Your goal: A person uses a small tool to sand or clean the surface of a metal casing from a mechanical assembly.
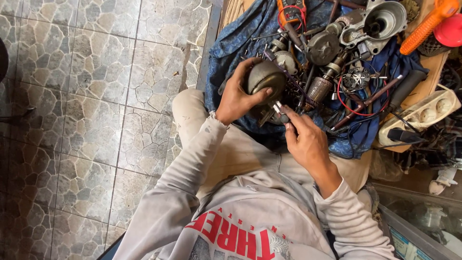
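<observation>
My left hand (237, 96) grips a rounded, dull grey-green metal motor housing (266, 77) held just above my lap, thumb across its front. My right hand (304, 139) is closed on a small metal tool (279, 110) whose tip touches the underside of the housing. Both sleeves are pale grey. The lower part of the housing is hidden behind my fingers.
A blue cloth (240, 33) on a wooden bench carries several motor parts: a copper-wound armature (317, 89), a grey metal casing (380, 21), red wires (349, 103), an orange meter (291, 10). An orange handle (426, 26) and a white power strip (423, 115) lie at right. Stone-pattern tile floor (86, 96) at left.
</observation>
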